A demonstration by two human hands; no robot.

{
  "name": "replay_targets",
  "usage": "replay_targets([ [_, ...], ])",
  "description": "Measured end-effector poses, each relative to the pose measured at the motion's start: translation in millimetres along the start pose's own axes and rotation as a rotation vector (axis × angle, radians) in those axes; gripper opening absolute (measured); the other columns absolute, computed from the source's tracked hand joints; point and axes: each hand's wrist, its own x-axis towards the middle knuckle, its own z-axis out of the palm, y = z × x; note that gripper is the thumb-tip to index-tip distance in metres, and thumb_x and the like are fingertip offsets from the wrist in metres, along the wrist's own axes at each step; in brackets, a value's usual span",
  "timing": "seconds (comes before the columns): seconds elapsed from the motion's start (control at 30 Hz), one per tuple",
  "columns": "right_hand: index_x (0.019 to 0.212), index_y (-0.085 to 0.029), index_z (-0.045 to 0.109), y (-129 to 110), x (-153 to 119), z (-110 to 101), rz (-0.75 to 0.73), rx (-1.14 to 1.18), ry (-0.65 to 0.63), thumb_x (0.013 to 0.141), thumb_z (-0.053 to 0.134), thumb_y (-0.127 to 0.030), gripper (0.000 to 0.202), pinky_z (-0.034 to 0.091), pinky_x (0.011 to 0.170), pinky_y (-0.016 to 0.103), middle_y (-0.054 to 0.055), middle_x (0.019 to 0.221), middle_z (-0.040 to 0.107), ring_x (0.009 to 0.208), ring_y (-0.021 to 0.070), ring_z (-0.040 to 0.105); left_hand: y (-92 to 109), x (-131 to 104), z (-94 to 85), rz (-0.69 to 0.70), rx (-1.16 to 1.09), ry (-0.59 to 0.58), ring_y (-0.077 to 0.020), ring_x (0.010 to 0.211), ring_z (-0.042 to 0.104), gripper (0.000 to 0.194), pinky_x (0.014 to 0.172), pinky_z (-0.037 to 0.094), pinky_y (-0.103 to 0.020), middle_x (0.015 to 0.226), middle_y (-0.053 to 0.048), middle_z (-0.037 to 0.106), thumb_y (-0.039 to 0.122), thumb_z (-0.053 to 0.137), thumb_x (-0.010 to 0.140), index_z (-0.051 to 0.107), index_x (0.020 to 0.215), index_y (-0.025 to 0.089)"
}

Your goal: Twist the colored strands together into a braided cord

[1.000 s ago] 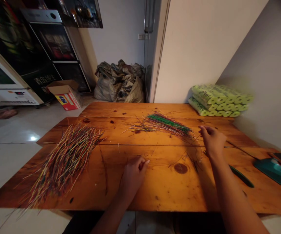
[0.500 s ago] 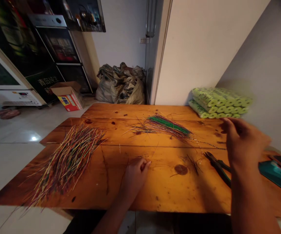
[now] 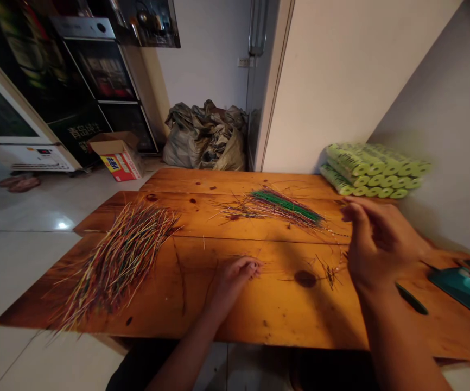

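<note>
My left hand (image 3: 240, 272) rests low over the middle of the table, thumb and fingers pinched together. Whatever is between them is too thin to make out. Raised above the table on the right is my right hand (image 3: 379, 247), its fingertips also pressed together on something I cannot make out. Behind it lie the pliers, mostly hidden, with one dark green handle (image 3: 412, 298) showing. Beyond my hands is a bundle of thin wires (image 3: 287, 207), green in the middle. Short dark wire pieces (image 3: 329, 271) are scattered between my hands.
A large loose heap of multicoloured wires (image 3: 121, 255) covers the left of the wooden table (image 3: 275, 320). At the right edge is a teal object (image 3: 463, 290). Green-wrapped rolls (image 3: 375, 171) are stacked at the back right. A cardboard box (image 3: 121, 157) and stuffed sacks (image 3: 206, 136) stand beyond.
My right hand has moved left and slightly down, now covering most of the pliers. My left hand has shifted slightly right. The whole view has shifted a little.
</note>
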Motion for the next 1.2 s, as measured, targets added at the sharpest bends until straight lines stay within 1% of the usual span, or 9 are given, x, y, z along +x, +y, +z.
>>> replay_targets([
  [0.07,0.106,-0.028,0.059,-18.3,-6.2,8.4,-0.074,-0.006,0.020,0.081,0.054,-0.015,0.029,0.046,0.068,0.035,0.004,0.084,0.066,0.072,0.0205,0.061,1.9,-1.1,-4.0,-0.005,-0.277,-0.135,-0.0216,0.096,0.057,0.043,0.081,0.042,-0.033,0.106,-0.012,0.063,0.047,0.044,0.080,0.058,0.106,0.016],
  [0.17,0.113,-0.024,0.056,-35.8,-30.4,22.2,-0.291,0.076,-0.225,0.080,0.055,-0.011,0.035,0.047,0.063,0.031,0.004,0.077,0.066,0.065,0.0169,0.059,4.3,-3.0,-9.7,0.020,-0.559,-0.252,-0.0258,0.117,0.045,0.054,0.095,0.035,-0.040,0.128,-0.013,0.049,0.053,0.044,0.079,0.050,0.119,0.018],
  [0.23,0.118,-0.019,0.053,-41.5,-51.1,30.0,-0.378,0.135,-0.369,0.081,0.052,-0.010,0.038,0.048,0.062,0.029,0.005,0.074,0.065,0.066,0.0165,0.058,5.7,-3.5,-12.7,0.018,-0.676,-0.233,-0.0249,0.121,0.041,0.050,0.099,0.031,-0.041,0.131,-0.011,0.047,0.051,0.041,0.082,0.049,0.121,0.020],
  [0.37,0.119,-0.014,0.051,-45.3,-83.7,38.7,-0.462,0.189,-0.562,0.083,0.047,-0.008,0.036,0.049,0.065,0.030,0.007,0.077,0.064,0.073,0.0169,0.058,8.5,-1.7,-17.8,-0.041,-0.780,-0.103,-0.0216,0.117,0.046,0.038,0.100,0.031,-0.039,0.126,-0.009,0.051,0.037,0.038,0.087,0.048,0.120,0.021],
  [0.47,0.117,-0.011,0.051,-45.7,-97.8,39.9,-0.498,0.174,-0.620,0.083,0.048,-0.009,0.034,0.048,0.060,0.028,0.006,0.072,0.061,0.069,0.0162,0.056,11.9,0.5,-21.4,-0.072,-0.843,-0.053,-0.0194,0.108,0.053,0.033,0.098,0.033,-0.036,0.116,-0.009,0.059,0.032,0.042,0.087,0.052,0.116,0.019],
  [0.77,0.115,-0.009,0.052,-57.7,-111.3,40.4,-0.523,0.271,-0.722,0.085,0.050,-0.017,0.032,0.049,0.064,0.028,0.006,0.076,0.064,0.070,0.0162,0.055,9.8,1.7,-23.8,-0.167,-0.936,-0.107,-0.0152,0.084,0.062,0.033,0.088,0.041,-0.034,0.096,-0.008,0.066,0.023,0.040,0.088,0.052,0.117,0.012],
  [0.87,0.117,-0.011,0.051,-45.4,-103.6,31.4,-0.467,0.271,-0.724,0.085,0.050,-0.025,0.034,0.049,0.068,0.029,0.007,0.083,0.065,0.076,0.0169,0.057,5.2,4.5,-25.4,-0.203,-0.925,-0.093,-0.0151,0.085,0.062,0.032,0.087,0.042,-0.032,0.098,-0.009,0.066,0.022,0.039,0.088,0.053,0.116,0.011],
  [1.03,0.101,-0.018,0.059,4.9,-86.5,-0.9,-0.045,-0.014,-0.559,0.088,0.043,-0.021,0.021,0.047,0.070,0.032,0.008,0.086,0.065,0.077,0.0182,0.058,3.6,9.0,-31.0,-0.233,-0.912,-0.070,-0.0135,0.082,0.063,0.032,0.083,0.045,-0.028,0.096,-0.007,0.067,0.021,0.036,0.090,0.053,0.116,0.013],
  [1.2,0.096,-0.018,0.061,24.0,-93.2,-13.8,-0.134,-0.186,-0.871,0.088,0.042,-0.024,0.022,0.046,0.071,0.032,0.008,0.088,0.064,0.082,0.0202,0.058,3.5,11.7,-30.6,-0.267,-0.890,-0.056,-0.0142,0.081,0.064,0.033,0.082,0.046,-0.029,0.096,-0.008,0.067,0.021,0.034,0.090,0.054,0.114,0.012],
])
